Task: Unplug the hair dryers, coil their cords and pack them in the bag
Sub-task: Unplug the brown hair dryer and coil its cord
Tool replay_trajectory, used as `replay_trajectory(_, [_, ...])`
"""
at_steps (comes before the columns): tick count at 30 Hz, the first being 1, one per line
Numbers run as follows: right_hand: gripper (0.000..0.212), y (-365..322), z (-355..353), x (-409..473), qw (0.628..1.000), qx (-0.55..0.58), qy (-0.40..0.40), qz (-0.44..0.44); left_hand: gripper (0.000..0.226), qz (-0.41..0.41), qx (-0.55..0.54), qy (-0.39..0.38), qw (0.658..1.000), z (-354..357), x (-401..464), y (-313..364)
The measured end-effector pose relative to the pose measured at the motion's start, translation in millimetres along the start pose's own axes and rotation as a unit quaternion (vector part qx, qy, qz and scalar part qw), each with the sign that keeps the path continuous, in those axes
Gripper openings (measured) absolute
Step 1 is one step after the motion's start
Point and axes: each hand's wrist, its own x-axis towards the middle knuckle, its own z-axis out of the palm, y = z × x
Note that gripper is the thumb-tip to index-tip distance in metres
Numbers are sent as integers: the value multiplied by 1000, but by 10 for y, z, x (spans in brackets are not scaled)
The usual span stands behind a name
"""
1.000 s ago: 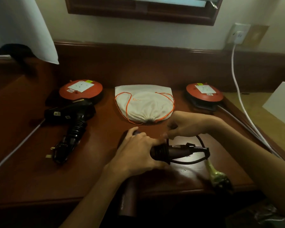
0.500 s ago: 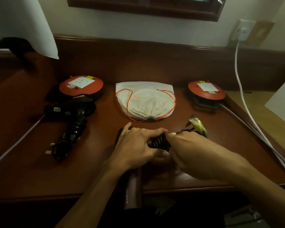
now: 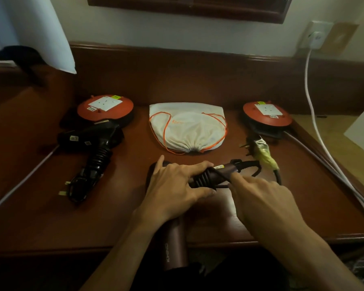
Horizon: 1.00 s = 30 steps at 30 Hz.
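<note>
1. In the lower middle of the frame the left hand (image 3: 172, 192) lies over the maroon hair dryer (image 3: 177, 248). Its fingers and thumb are curled around the ribbed handle (image 3: 210, 177), which points to the right.
2. The barrel of this dryer reaches over the front edge of the wooden desk (image 3: 114, 223) toward the bottom of the frame.
3. The right hand (image 3: 263, 202) is just right of the handle, with the back of the hand facing the camera. Its index finger stretches to the handle where the black cord (image 3: 275, 175) crosses it. Whether it pinches the cord, I cannot tell, because the fingertips are hidden.
4. The cord makes a loop at the right of the handle and ends at a plug (image 3: 261, 150) wrapped in yellow-green tape, lying free on the desk at the middle right.
5. The white drawstring bag (image 3: 187, 129) with orange string lies flat in the centre of the frame, its mouth gathered and facing the hands.
6. At the middle left lies the black hair dryer (image 3: 93, 141), with its cord bundled below the handle and its plug (image 3: 63, 193) out on the desk.
7. Two red cable reels stand at the back: the left reel (image 3: 105, 108) just behind the black dryer, the right reel (image 3: 267, 114) behind the taped plug.
8. A white cable (image 3: 311, 114) hangs from the wall socket (image 3: 315, 36) in the upper right.
</note>
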Motion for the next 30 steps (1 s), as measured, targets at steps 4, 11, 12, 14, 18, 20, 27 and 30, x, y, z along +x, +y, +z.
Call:
replay_trajectory(4, [29,88,64,-54,995,-33,89,13,62,-26,14,31,999,16,38,-21])
replay_trajectory(11, [28,135,400,-40,988,147,-2,-39,65,-45,-77,49,995,-67,114,-167])
replay_trajectory(12, [30,145,459,-25,980,189,3,-57,64,-38,-114,40,992,-89,107,-204])
replay_trajectory(14, [29,185,500,60,965,253,-10,-66,61,-25,-170,21,985,-143,80,-264])
replay_trajectory(18, [26,380,508,348,933,340,-109,-53,56,-9,-209,-31,977,-226,-7,-303])
replay_trajectory(20, [18,435,457,461,907,397,-125,-62,54,4,-267,-68,961,-269,-57,-278])
replay_trajectory(27, [19,674,454,919,931,276,-222,-84,63,95,-12,-85,992,-171,-35,-131])
replay_trajectory(30, [20,641,405,1021,930,255,-250,-84,68,105,74,-130,983,-124,-36,-70])
